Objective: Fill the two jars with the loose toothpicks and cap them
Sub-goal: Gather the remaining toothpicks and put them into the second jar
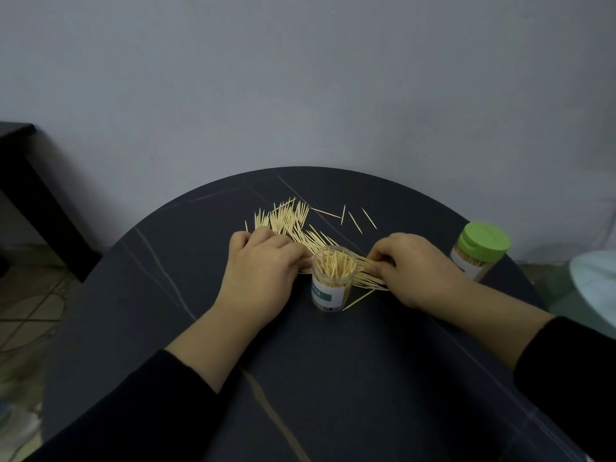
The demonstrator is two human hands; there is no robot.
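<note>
Loose toothpicks are gripped by the left hand just left of the open jar, a bundle pinched by the right hand opposite; the jar could be knocked over by either.

Palms down, the left hand and right hand are flanking the open clear plastic jar, pinching opposite ends of a pale wooden toothpick bundle.
</note>
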